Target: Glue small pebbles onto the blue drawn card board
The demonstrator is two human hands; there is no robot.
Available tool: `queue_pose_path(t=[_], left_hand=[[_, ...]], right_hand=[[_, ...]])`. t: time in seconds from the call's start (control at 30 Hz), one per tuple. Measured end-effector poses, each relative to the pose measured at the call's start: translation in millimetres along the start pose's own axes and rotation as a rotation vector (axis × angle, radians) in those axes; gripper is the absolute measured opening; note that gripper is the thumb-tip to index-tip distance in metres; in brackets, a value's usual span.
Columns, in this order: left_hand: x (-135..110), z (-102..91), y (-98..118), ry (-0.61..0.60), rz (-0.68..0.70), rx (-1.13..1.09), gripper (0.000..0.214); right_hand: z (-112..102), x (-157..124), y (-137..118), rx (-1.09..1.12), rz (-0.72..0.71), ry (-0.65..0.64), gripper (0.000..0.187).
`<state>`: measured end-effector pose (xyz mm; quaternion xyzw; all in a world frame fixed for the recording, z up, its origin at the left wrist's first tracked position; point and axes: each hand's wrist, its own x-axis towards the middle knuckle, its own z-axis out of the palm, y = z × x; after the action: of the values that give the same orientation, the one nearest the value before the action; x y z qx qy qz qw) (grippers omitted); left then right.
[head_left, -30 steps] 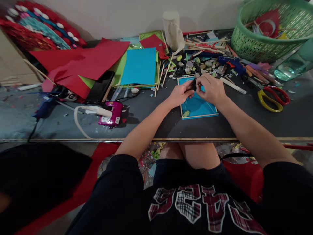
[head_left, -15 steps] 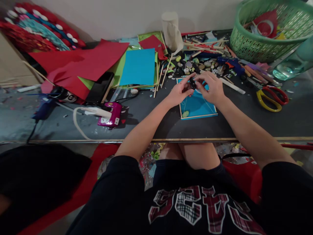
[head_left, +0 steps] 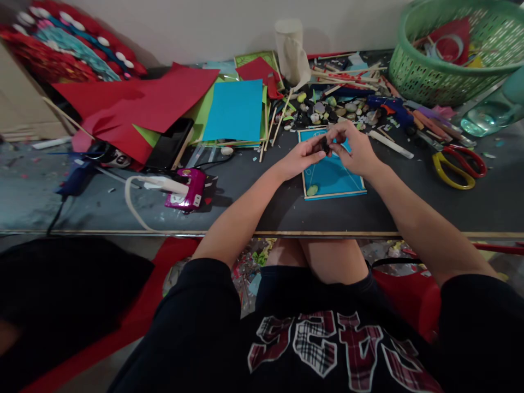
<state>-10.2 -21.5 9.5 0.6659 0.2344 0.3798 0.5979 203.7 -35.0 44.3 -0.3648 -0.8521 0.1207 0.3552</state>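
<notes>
I count one small object [head_left: 325, 145] between the left hand [head_left: 302, 158] and the right hand [head_left: 355, 147], pinched in the left's fingertips; I can't tell whether the right grips it. It's black, partly covered. Beneath lies one blue panel [head_left: 329, 178], one green stone [head_left: 312, 190] at its near-left corner; farther, one basket [head_left: 434, 79].
</notes>
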Motion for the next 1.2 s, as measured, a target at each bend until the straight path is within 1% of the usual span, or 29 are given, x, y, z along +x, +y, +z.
queue_pose_path(t=[0.13,0.3,0.47,0.6,0.7,0.83,1.07,1.2], left_hand=[[-2,-0.9,2,0.008,-0.055,-0.051,0.079],[-4,-6.2,4,-0.083,-0.123,-0.093,0.070],[-4,-8.8,4,-0.081,-0.170,-0.189,0.069],[-5,-9.5,5,-0.066,-0.214,-0.222,0.069],[-6,-9.2,6,-0.069,-0.210,-0.218,0.065],[-5,-7.1,7,-0.071,-0.171,-0.237,0.058],[-3,-6.4,5,-0.051,-0.141,-0.253,0.063],[-3,-9.2,4,-0.030,-0.165,-0.229,0.058]], right_hand=[[2,-2,2,-0.008,0.000,-0.001,0.022],[1,-3,2,-0.021,-0.052,-0.008,0.021],[0,-4,0,-0.111,-0.098,-0.058,0.023],[5,-6,-2,-0.140,-0.090,-0.068,0.026],[9,-6,-2,-0.161,-0.079,-0.077,0.026],[13,-6,-1,-0.173,-0.084,-0.072,0.026],[16,-4,-1,-0.129,-0.106,-0.038,0.022],[16,-4,-4,-0.118,-0.083,-0.039,0.022]])
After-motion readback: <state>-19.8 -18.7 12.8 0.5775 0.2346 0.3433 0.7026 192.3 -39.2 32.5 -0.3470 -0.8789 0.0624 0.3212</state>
